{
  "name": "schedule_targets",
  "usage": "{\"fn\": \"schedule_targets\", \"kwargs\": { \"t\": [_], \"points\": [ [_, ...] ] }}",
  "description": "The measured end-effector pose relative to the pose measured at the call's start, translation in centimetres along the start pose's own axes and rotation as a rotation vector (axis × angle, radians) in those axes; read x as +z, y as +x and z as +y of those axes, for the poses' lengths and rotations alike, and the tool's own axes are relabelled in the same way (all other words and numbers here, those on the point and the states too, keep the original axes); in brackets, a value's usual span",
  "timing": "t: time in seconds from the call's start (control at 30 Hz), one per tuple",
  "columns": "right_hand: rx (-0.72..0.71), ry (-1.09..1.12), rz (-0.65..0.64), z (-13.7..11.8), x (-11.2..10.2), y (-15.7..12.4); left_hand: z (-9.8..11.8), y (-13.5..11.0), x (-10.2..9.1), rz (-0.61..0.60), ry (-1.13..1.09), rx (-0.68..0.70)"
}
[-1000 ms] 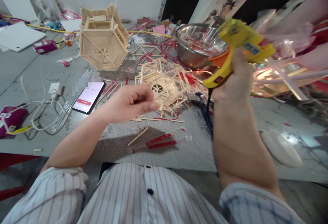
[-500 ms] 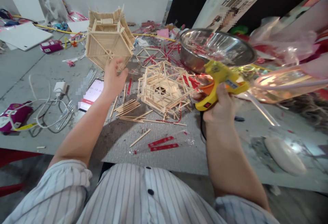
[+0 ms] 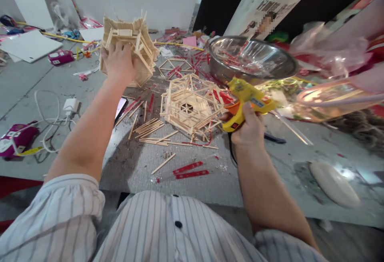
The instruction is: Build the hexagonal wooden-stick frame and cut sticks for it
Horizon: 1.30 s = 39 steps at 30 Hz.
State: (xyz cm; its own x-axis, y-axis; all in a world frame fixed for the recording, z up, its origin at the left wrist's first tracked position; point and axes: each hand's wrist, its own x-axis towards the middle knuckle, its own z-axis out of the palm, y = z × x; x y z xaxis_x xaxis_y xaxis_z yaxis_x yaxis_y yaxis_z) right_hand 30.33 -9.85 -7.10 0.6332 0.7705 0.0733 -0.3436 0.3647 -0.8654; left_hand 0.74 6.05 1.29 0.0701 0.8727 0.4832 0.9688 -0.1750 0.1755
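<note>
Tilting, pale hexagonal wooden-stick tower (image 3: 143,52) was clasped by left hand (image 3: 118,63); right of it, yellow glue gun (image 3: 246,96) was gripped by right hand (image 3: 249,128).

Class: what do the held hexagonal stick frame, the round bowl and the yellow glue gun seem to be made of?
Pale hexagonal stick frame, in left hand: probably bare wood; matt, tan. Round silver bowl: polished metal, perhaps steel; bright reflections. Yellow glue gun, in right hand: moulded plastic; smooth sheen.
</note>
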Motion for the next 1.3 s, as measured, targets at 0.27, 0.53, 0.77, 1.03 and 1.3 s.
{"fn": "schedule_targets", "kwargs": {
  "t": [0.27,0.53,0.77,1.03,1.3],
  "points": [
    [0.016,0.03,0.0,0.3,0.2,-0.1,1.0,-6.2,0.7,0.12,-0.014,-0.011],
    [0.026,0.062,-0.037,0.9,-0.1,0.0,1.3,-8.9,1.9,0.098,-0.162,-0.005],
    [0.053,0.054,-0.027,0.9,-0.2,0.0,1.4,-9.5,2.9,0.084,-0.146,0.01],
    [0.043,0.024,-0.057,1.0,-0.1,-0.1,0.5,-8.9,4.6,0.063,-0.126,-0.026],
    [0.057,0.013,-0.066,1.2,-0.2,-0.1,0.6,-8.1,4.1,0.052,-0.136,-0.063]
  ]
}}
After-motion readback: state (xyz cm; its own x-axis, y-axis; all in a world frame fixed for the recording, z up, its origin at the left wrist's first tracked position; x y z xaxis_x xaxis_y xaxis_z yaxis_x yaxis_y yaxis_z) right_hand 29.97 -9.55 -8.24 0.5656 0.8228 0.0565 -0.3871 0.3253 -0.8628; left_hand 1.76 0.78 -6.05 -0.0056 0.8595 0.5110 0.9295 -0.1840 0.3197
